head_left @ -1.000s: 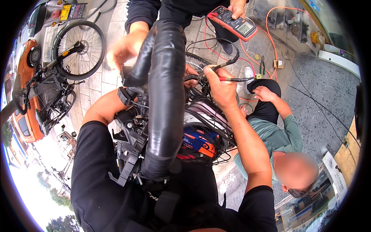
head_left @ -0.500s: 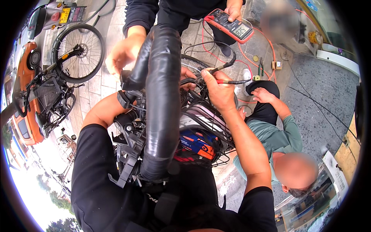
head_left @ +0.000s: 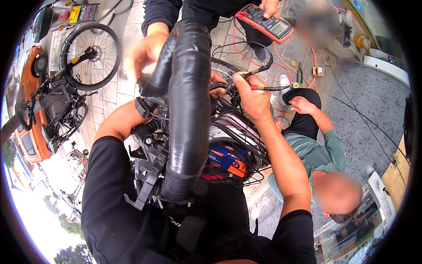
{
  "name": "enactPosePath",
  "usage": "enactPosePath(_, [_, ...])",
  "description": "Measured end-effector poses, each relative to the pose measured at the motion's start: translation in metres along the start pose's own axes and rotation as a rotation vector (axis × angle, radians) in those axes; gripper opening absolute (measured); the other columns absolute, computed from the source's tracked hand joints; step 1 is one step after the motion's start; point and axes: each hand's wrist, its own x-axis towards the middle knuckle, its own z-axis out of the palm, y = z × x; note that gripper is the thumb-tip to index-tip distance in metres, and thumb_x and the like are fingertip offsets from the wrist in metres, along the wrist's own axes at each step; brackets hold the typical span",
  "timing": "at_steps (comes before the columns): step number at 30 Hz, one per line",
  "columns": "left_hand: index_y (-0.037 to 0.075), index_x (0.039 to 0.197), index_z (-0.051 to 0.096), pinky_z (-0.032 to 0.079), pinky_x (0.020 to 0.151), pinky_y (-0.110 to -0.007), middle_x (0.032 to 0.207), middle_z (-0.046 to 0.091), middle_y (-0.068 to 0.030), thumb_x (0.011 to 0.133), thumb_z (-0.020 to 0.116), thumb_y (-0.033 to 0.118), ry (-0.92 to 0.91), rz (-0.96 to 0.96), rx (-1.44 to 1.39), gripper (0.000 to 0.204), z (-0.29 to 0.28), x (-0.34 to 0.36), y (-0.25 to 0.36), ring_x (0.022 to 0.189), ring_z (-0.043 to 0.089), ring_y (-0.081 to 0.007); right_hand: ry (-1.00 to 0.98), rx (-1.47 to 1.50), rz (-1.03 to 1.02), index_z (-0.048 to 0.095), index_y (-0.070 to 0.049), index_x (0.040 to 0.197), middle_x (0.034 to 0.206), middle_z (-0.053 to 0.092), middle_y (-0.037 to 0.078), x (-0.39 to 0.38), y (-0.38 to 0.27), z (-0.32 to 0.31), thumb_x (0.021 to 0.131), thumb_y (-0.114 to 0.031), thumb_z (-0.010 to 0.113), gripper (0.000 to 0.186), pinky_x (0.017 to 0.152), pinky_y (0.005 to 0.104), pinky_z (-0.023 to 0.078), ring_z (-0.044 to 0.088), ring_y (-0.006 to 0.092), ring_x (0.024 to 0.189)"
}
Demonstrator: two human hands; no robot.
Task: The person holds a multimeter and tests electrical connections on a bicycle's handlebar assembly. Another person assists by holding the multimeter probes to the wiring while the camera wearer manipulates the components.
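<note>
In my right hand (head_left: 254, 99) are two multimeter probes, one with a red grip (head_left: 259, 88) and one with a black grip (head_left: 259, 70); the fingers are closed round them. Their tips point at a cluster of dark cables (head_left: 228, 94). My left forearm passes beneath a thick bar wrapped in black tape (head_left: 188, 105). Beyond it, fingers of my left hand (head_left: 216, 84) pinch a black cable end (head_left: 218, 86) close to the probe tips; the rest of that hand is hidden. Across from me, a person holds a red multimeter (head_left: 264, 23); their other hand (head_left: 147, 55) is beside the bar.
A person in a green shirt (head_left: 318, 154) sits at the right. Pliers (head_left: 300, 72) and a small box (head_left: 317, 71) lie on the ground among red leads. An orange and blue package (head_left: 228, 158) is among wires below the bar. A bicycle wheel (head_left: 90, 57) stands at left.
The multimeter's display reads differently, and the meter sits slightly further right and lower. The view has shifted a little. My hands keep their grip on the probes and cable.
</note>
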Motion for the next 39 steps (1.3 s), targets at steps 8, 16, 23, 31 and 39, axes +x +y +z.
enactPosePath(8, [0.002,0.119,0.072,0.062,0.086,-0.03,0.11,0.078,-0.0089,0.102,0.071,0.001,0.005,-0.022,-0.005,0.017,-0.001,0.0,-0.001,0.101,0.076,-0.0176,0.007,0.009,0.005,0.073,0.002,0.092,0.069,0.064,0.01,0.0,0.001,0.001,0.1,-0.016,0.077,0.021,0.058,0.0347,0.047,0.057,0.0159,0.061])
enactPosePath(16, [0.001,0.117,0.072,0.062,0.085,-0.031,0.109,0.078,-0.0097,0.101,0.072,0.0,0.031,-0.014,-0.052,0.016,0.001,-0.001,-0.001,0.1,0.077,-0.0181,0.008,0.012,0.047,0.074,0.002,0.094,0.071,0.066,0.01,-0.001,-0.005,0.0,0.099,-0.017,0.078,0.02,0.06,0.0343,0.048,0.058,0.0153,0.063])
enactPosePath(23, [0.001,0.117,0.072,0.062,0.085,-0.031,0.109,0.078,-0.0099,0.101,0.072,-0.001,-0.001,-0.066,-0.044,0.016,-0.005,0.005,-0.002,0.099,0.077,-0.0177,0.012,0.016,0.048,0.074,0.002,0.094,0.071,0.066,0.01,-0.001,-0.008,0.0,0.1,-0.018,0.077,0.021,0.061,0.0345,0.048,0.058,0.015,0.064])
enactPosePath(31, [0.002,0.118,0.072,0.062,0.085,-0.03,0.109,0.078,-0.0088,0.101,0.072,0.0,-0.032,0.024,-0.038,0.017,0.002,0.0,0.001,0.1,0.076,-0.0171,0.003,-0.022,0.038,0.075,0.002,0.093,0.072,0.067,0.01,0.0,0.001,-0.001,0.1,-0.019,0.077,0.022,0.061,0.0345,0.048,0.059,0.0145,0.064])
enactPosePath(39, [0.002,0.119,0.072,0.062,0.086,-0.031,0.109,0.078,-0.0088,0.101,0.073,0.001,0.003,-0.046,-0.023,0.018,-0.004,0.001,-0.001,0.1,0.076,-0.017,-0.011,0.014,0.076,0.076,0.002,0.099,0.074,0.069,0.007,0.0,-0.007,-0.002,0.1,-0.019,0.077,0.021,0.063,0.0317,0.049,0.059,0.0109,0.068])
